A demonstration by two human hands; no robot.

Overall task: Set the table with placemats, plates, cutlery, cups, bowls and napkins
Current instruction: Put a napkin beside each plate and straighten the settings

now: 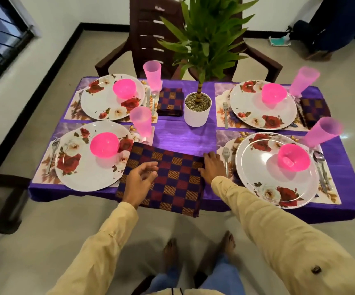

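Fingers (210,156) of right hand (212,167) straight, flat on right edge of checked napkin (172,173), pressing it down. Left hand (140,179) over napkin's left part, fingers loosely curled and spread, holding nothing (contact with cloth cannot be told). Napkin lies at near edge of purple tablecloth (183,135), between near-left plate (87,173) and near-right plate (257,173), its near corner hanging past the table edge. Fork (226,158) just beside right hand. Four floral plates laid, each carrying a pink bowl (104,144), pink cup (140,122) near. Folded napkins at far-left setting (170,101) and far-right setting (314,111). Potted plant (197,116) at centre.
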